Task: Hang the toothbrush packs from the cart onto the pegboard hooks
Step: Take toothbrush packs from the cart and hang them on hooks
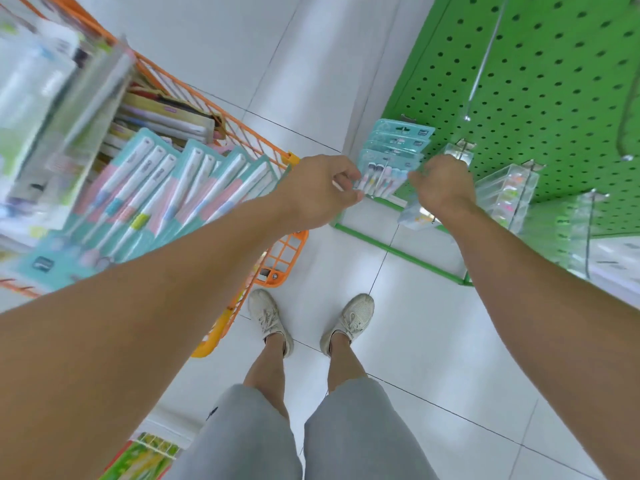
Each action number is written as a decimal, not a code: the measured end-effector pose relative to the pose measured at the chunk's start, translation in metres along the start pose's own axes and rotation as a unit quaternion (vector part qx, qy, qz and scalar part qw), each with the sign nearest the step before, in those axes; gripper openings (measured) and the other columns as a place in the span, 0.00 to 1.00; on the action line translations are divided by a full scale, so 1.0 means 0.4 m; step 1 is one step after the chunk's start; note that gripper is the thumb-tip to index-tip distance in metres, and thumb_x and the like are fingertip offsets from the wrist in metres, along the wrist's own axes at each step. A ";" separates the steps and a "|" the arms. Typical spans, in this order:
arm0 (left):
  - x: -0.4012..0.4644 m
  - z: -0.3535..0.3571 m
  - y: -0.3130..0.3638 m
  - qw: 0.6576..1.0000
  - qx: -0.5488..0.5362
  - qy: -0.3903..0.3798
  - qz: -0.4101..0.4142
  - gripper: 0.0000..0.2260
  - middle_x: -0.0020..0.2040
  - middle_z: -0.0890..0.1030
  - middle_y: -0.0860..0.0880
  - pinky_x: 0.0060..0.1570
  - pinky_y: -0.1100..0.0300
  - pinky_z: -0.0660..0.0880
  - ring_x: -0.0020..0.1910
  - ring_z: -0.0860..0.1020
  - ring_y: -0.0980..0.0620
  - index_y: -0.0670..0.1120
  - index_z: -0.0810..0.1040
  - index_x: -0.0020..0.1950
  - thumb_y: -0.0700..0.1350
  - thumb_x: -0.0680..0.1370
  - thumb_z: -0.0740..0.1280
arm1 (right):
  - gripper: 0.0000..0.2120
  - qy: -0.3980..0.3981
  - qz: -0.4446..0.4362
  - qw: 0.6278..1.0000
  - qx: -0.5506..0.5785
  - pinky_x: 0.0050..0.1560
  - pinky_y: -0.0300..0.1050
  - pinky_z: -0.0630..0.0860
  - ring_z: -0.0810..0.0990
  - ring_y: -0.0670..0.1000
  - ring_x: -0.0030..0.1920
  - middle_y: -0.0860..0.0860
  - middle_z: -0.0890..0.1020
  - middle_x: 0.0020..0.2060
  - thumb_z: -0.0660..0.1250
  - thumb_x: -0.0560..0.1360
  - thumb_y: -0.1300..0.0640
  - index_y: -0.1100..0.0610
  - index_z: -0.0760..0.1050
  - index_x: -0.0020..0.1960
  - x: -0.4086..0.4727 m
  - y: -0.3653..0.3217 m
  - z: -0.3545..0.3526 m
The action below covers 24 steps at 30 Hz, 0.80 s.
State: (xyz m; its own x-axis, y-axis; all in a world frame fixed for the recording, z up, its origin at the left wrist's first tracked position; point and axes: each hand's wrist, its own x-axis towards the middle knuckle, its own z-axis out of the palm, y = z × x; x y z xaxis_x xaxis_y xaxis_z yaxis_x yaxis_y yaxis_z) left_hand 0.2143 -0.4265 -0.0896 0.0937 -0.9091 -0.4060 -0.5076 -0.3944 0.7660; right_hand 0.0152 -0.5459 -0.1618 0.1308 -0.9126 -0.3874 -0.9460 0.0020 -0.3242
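Orange cart (221, 114) upper left, toothbrush packs (162, 188) fanned inside. My left hand (317, 192) mid-frame, arm outstretched, fingers curled, pinching left edge of hanging pack (384, 178). My right hand (441, 187) knuckles up, fingers curled at pack's right edge. Green pegboard (540, 84) upper right.

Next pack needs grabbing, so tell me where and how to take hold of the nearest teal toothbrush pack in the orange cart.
Grip the nearest teal toothbrush pack by its raised upper edge, probably with the left hand coming from above. The packs stand overlapped and tilted in the orange cart, so only that edge looks free.
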 end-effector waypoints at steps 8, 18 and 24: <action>-0.345 -0.271 -0.179 0.949 0.112 0.288 -0.071 0.14 0.48 0.79 0.52 0.47 0.54 0.76 0.45 0.77 0.51 0.49 0.78 0.56 0.48 0.72 0.73 | 0.11 -0.037 -0.315 0.935 0.160 0.49 0.40 0.76 0.79 0.46 0.49 0.47 0.83 0.51 0.72 0.74 0.58 0.54 0.81 0.57 -0.420 -0.372 -0.044; -0.519 -0.263 -0.324 0.965 0.060 0.134 -0.218 0.23 0.51 0.79 0.50 0.47 0.53 0.76 0.49 0.79 0.48 0.47 0.74 0.61 0.55 0.71 0.75 | 0.23 -0.237 -0.433 0.843 -0.212 0.55 0.49 0.74 0.76 0.55 0.59 0.51 0.74 0.61 0.78 0.70 0.52 0.51 0.74 0.61 -0.457 -0.634 0.041; -0.478 -0.235 -0.292 0.960 0.046 0.212 -0.177 0.15 0.51 0.74 0.49 0.41 0.55 0.69 0.48 0.74 0.46 0.47 0.74 0.55 0.49 0.74 0.74 | 0.19 -0.286 -0.420 0.796 -0.330 0.53 0.48 0.71 0.75 0.53 0.60 0.49 0.77 0.58 0.74 0.73 0.46 0.47 0.78 0.62 -0.489 -0.572 0.042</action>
State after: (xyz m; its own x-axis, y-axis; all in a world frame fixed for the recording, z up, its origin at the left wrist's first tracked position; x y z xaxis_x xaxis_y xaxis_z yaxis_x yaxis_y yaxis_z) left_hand 0.3361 -0.2195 -0.0545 0.6054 -0.7003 -0.3782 -0.4513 -0.6935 0.5616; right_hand 0.2112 -0.3610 -0.0265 0.7339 -0.1435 -0.6639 -0.3786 -0.8979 -0.2244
